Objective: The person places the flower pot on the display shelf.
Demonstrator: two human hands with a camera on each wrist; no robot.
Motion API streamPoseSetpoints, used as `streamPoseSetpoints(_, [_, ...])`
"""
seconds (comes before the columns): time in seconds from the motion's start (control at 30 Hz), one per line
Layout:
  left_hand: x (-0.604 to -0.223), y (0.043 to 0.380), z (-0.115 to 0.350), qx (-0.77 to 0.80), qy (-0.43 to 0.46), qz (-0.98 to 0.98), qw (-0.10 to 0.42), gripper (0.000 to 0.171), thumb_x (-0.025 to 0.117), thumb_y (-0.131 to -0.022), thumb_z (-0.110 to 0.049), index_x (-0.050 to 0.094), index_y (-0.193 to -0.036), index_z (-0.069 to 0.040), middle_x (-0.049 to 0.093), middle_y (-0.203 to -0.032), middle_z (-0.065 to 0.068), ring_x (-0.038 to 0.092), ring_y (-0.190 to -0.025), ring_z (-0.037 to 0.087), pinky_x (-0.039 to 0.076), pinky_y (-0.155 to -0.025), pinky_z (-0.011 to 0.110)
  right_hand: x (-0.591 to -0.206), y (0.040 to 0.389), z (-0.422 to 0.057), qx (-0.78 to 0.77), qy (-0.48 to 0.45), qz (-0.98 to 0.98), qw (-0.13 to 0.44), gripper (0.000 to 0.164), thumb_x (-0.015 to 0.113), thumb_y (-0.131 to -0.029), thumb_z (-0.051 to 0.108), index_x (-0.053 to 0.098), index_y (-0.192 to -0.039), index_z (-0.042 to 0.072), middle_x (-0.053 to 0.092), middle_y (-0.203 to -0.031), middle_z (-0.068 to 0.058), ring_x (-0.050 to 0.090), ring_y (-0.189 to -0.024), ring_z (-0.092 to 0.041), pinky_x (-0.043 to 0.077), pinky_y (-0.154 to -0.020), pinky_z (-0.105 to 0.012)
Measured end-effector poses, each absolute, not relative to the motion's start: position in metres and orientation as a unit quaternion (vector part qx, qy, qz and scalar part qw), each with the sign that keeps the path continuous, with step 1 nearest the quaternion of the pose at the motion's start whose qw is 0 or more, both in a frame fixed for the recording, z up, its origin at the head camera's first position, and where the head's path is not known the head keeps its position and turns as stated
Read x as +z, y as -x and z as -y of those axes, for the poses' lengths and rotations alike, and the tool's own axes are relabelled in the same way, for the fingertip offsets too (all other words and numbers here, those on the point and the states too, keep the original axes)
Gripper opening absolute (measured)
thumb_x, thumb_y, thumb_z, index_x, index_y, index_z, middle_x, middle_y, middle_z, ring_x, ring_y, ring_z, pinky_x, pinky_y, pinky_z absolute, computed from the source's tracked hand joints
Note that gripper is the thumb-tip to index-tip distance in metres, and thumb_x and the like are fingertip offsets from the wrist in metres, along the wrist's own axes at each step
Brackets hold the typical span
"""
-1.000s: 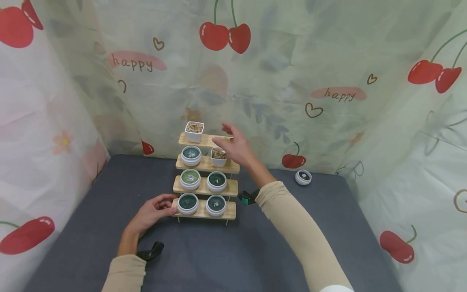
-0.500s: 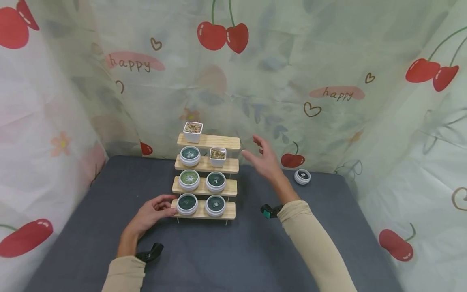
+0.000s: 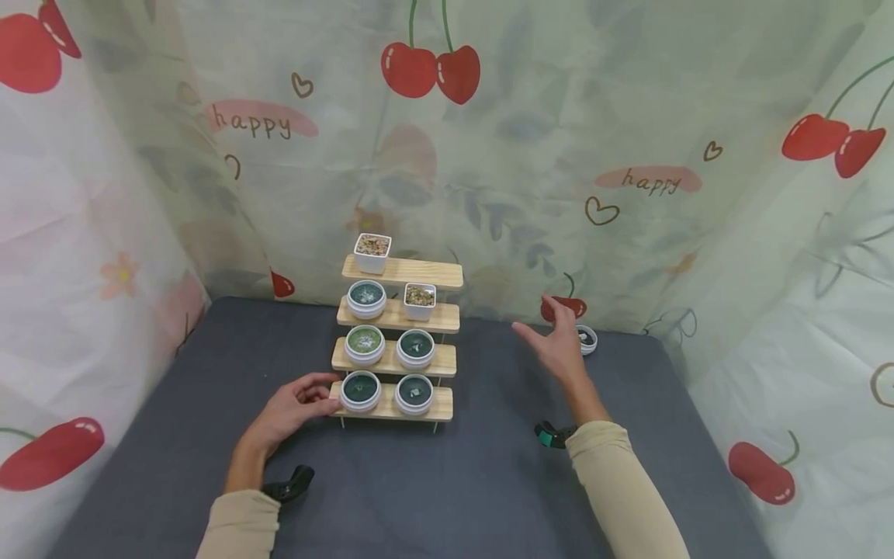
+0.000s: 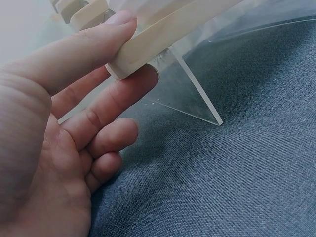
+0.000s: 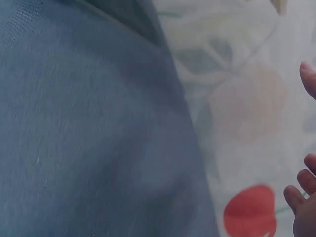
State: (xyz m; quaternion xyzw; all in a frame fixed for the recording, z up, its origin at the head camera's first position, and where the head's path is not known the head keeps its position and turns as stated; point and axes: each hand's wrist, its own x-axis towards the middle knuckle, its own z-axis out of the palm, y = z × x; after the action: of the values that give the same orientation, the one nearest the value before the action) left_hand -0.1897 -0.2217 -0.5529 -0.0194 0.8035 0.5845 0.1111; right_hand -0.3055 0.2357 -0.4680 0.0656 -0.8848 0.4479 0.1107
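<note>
A stepped stand of wooden shelves (image 3: 426, 272) on clear supports holds small white pots. My left hand (image 3: 293, 407) pinches the left end of its lowest shelf (image 4: 153, 42), thumb on top and a finger underneath. Two square pots with pebbly filling stand on it: one at the top left (image 3: 372, 264), one at the right of the second shelf (image 3: 419, 312). Several round pots (image 3: 360, 405) with green or dark tops fill the other places. My right hand (image 3: 562, 345) is in the air, thumb and fingers spread, partly overlapping a lone round pot (image 3: 590, 343) at the back right.
Dark grey cloth (image 3: 447, 489) covers the table. A pale curtain (image 3: 503, 171) printed with cherries hangs behind and at both sides, close behind the stand. Black bands with cameras sit at both wrists, the left one (image 3: 289, 485) low over the cloth.
My right hand has moved from beside the upper shelves rightward and downward to near the lone round pot. The left hand stays on the lowest shelf, and the pots on the stand have not moved.
</note>
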Motion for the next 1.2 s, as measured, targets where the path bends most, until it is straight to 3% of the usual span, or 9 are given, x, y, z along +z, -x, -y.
streamPoseSetpoints(0.33, [-0.551, 0.188, 0.221, 0.587, 0.014, -0.803, 0.106, 0.068, 0.081, -0.087, -0.039, 0.054, -0.143, -0.01, 0.068, -0.1, 0.003, 0.062, -0.089, 0.013, 0.049, -0.08, 0.027, -0.499, 0.306, -0.278, 0.451, 0.025, 0.878, 0.156, 0.084, 0.081, -0.087, 0.039, 0.041, -0.154, 0.01, 0.036, -0.154, -0.023, 0.034, -0.144, -0.04, 0.029, -0.117, -0.058])
streamPoseSetpoints(0.6, [-0.552, 0.188, 0.221, 0.584, 0.022, -0.804, 0.105, 0.069, 0.082, -0.086, -0.04, 0.055, -0.142, -0.01, 0.068, -0.099, 0.004, 0.062, -0.09, 0.015, 0.049, -0.081, 0.028, -0.53, 0.313, -0.306, 0.461, 0.08, 0.859, 0.207, 0.083, 0.084, -0.083, 0.03, 0.044, -0.15, 0.001, 0.039, -0.149, -0.029, 0.036, -0.14, -0.043, 0.028, -0.117, -0.055])
streamPoseSetpoints(1.2, [-0.552, 0.189, 0.221, 0.59, 0.014, -0.801, 0.094, 0.067, 0.082, -0.087, -0.035, 0.055, -0.142, -0.006, 0.067, -0.1, 0.005, 0.062, -0.089, 0.014, 0.05, -0.08, 0.026, -0.556, 0.333, -0.321, 0.518, 0.182, 0.823, 0.146, 0.097, 0.081, -0.087, 0.037, 0.027, -0.157, -0.002, 0.033, -0.158, -0.03, 0.031, -0.15, -0.043, 0.025, -0.124, -0.051])
